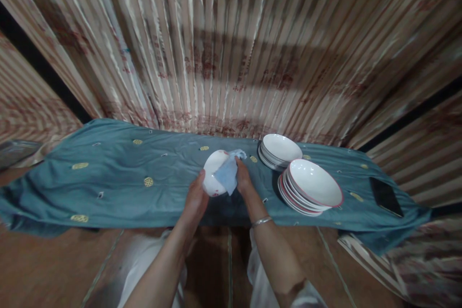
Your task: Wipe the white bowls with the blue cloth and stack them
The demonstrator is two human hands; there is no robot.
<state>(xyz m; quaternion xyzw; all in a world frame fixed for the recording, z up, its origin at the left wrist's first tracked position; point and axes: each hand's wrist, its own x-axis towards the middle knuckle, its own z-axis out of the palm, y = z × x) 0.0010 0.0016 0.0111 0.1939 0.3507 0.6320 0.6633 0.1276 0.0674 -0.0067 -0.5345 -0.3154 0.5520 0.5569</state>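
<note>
A white bowl [211,173] with small red marks is held up over the cloth-covered table, tilted on its side. My left hand [198,192] grips its left edge. On the bowl's right side lies a light blue cloth [227,173], pinched in my right hand [242,177] and pressed against the bowl's surface. Parts of the fingers of both hands are hidden behind the bowl and the cloth. To the right of my right hand stands a stack of white bowls with red rims [314,183], with a stack of white plates [281,149] just behind it.
A teal cloth with yellow pineapple prints [119,178] covers the long, low table. Near its right end lies a black phone [385,196]. A pleated, patterned curtain [224,57] hangs directly behind the table. Brown tiles [97,255] make up the floor.
</note>
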